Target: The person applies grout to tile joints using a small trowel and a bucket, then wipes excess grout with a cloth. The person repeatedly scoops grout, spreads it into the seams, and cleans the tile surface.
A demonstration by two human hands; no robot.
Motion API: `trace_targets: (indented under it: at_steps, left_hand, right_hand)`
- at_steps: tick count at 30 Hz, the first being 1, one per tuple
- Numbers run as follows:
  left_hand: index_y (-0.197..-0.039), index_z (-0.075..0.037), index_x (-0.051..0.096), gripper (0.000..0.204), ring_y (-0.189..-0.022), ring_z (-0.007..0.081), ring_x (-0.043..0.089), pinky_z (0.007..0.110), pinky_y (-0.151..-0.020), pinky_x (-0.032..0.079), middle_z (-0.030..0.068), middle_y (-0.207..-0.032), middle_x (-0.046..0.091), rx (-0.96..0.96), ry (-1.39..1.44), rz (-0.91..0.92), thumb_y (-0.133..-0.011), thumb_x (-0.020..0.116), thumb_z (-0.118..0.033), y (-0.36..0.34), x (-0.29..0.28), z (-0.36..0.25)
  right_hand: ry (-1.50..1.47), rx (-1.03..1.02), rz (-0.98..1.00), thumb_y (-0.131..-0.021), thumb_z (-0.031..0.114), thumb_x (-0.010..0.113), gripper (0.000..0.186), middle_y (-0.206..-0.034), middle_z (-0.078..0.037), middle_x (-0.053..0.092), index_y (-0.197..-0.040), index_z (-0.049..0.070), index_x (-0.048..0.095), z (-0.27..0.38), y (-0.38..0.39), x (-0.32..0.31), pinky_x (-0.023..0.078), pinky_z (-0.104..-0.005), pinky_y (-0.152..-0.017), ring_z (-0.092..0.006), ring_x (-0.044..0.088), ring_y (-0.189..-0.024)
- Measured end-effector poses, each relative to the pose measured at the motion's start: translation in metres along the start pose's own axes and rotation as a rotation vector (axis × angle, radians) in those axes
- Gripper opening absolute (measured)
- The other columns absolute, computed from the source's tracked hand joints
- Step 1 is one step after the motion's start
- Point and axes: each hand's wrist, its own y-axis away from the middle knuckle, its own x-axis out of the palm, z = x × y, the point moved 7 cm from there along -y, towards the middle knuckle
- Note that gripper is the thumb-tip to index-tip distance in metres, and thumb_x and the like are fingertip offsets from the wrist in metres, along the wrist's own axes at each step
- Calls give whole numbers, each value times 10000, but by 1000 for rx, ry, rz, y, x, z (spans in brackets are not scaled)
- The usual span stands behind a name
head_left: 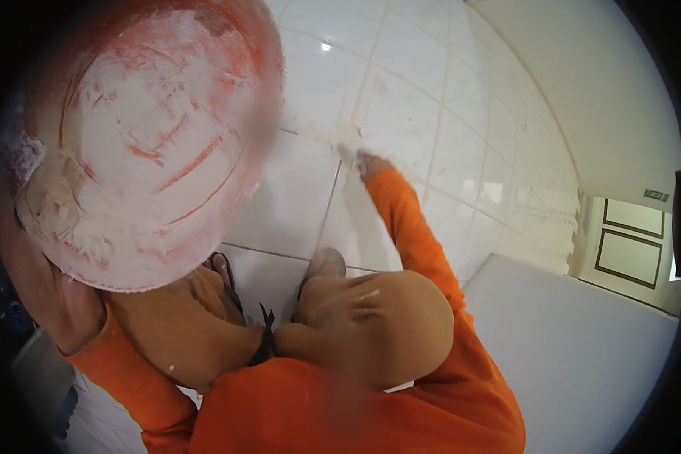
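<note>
A large round red basin (268, 83) fills the upper left, tilted toward me. Its inside is coated with pale paste (159, 136), scraped through to red in streaks. My left arm runs along the basin's left side, and my left hand (26, 163) holds it near the rim; most of the fingers are hidden in shadow. Stretched out ahead, my right hand (365, 163) is closed around a small flat grey tool, seemingly a putty knife (346, 151). The tool's end meets the white tiles (401, 98) at a joint, beside a pale smear of paste (348, 134).
My bent knees (378, 325) and sandalled feet (325, 265) are below the basin, on tiled floor. A smooth pale panel (567, 348) stands close on my right. Farther right is a white door with dark-outlined panels (628, 257). Dark items lie at the lower left.
</note>
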Motion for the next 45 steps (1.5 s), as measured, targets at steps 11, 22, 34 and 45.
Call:
trace_targets:
  at_steps: [11, 22, 34, 45]
  left_hand:
    - [-1330, 110, 580, 661, -1317, 381, 543, 433, -1132, 371, 268, -1429, 562, -94, 14, 34, -938, 543, -421, 25, 8, 13]
    - [-1329, 115, 580, 645, -1340, 399, 520, 448, -1145, 355, 279, -1450, 539, -65, 62, 6, -939, 543, -398, 32, 17, 17]
    - [-1327, 119, 581, 627, -1365, 420, 495, 464, -1161, 337, 291, -1474, 514, -83, 49, 34, -941, 543, -373, 25, 18, 14]
    - [-1325, 124, 582, 611, -1388, 438, 473, 479, -1175, 320, 302, -1496, 491, -60, 57, 9, -942, 543, -351, 27, 23, 13]
  right_hand:
    - [-52, 182, 198, -955, 163, 583, 694, -1390, -257, 595, -1596, 168, 318, 27, 33, 54, 484, -504, -1072, -438, 551, -1313]
    - [-142, 66, 223, -1019, 287, 508, 545, -1071, -291, 698, -1550, 237, 397, 43, 158, 62, 524, -552, -931, -469, 658, -1054]
    - [-84, 200, 326, -1004, 179, 494, 773, -1163, -262, 687, -1645, 351, 99, 35, 153, 123, 527, -547, -959, -443, 669, -1097]
    - [-265, 165, 13, -991, 219, 518, 498, -1072, -257, 717, -1488, 236, 528, 58, 70, 1, 557, -530, -867, -461, 690, -967]
